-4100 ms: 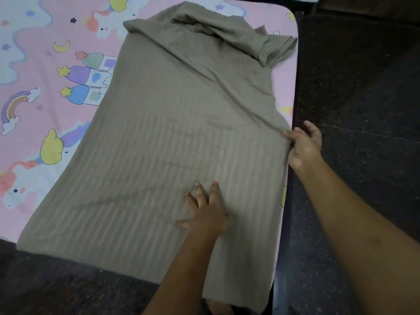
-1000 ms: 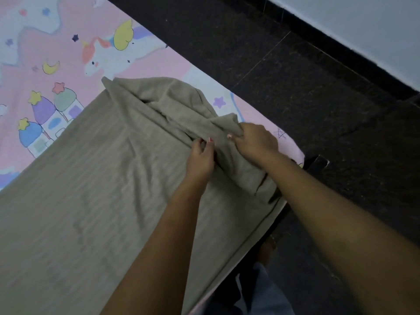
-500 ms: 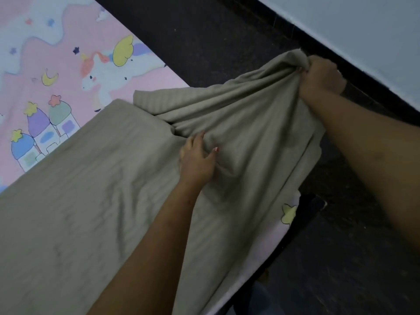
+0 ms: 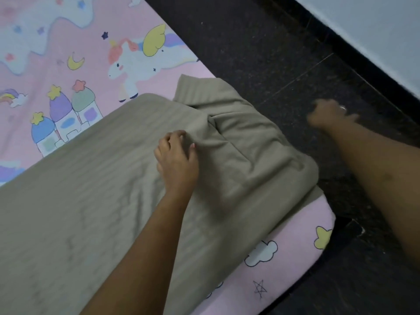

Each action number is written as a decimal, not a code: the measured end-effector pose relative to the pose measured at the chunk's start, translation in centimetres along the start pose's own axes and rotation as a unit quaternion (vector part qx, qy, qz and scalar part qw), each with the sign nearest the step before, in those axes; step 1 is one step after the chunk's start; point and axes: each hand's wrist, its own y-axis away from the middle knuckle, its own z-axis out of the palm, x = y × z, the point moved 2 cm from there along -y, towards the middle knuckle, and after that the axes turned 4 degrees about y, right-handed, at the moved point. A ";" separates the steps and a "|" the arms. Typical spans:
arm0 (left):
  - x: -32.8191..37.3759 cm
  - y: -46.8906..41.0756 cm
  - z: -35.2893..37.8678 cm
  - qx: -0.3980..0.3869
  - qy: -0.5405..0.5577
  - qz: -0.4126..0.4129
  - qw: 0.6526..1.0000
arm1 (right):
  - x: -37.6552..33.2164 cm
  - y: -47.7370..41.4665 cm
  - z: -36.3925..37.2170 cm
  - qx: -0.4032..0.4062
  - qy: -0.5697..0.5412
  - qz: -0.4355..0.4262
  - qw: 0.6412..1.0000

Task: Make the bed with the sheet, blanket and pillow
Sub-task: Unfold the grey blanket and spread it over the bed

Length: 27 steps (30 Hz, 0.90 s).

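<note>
The grey-brown striped blanket (image 4: 95, 201) lies across the pink unicorn-print sheet (image 4: 68, 64) on the mattress. Its far end is bunched in loose folds (image 4: 245, 137) near the mattress corner. My left hand (image 4: 177, 158) rests on the blanket beside those folds, its curled fingers and thumb pinching a ridge of the fabric. My right hand (image 4: 329, 114) is blurred in the air over the dark floor, past the mattress edge. It is clear of the blanket and holds nothing. No pillow is in view.
The dark speckled floor (image 4: 272, 53) runs along the right side of the mattress. A pale wall with a dark skirting (image 4: 375, 30) stands at the top right. The mattress corner (image 4: 322, 237) shows bare pink sheet below the blanket.
My right hand has let go of the blanket end it held lifted toward the wall. That end has dropped back onto the bed in folds. My left hand stays on the fabric.
</note>
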 end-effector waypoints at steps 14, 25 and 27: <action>-3.7 -4.5 0.2 -0.043 0.025 -0.016 0.999 | -17.7 2.7 0.3 0.139 0.022 -0.292 0.946; -1.7 -4.5 1.1 -0.171 -0.051 0.026 0.984 | -11.0 -5.5 -10.8 0.196 -0.220 -0.122 0.948; -1.4 -5.2 2.0 -0.212 -0.069 0.019 0.975 | -12.0 -5.7 -8.7 0.080 -0.180 -0.171 0.965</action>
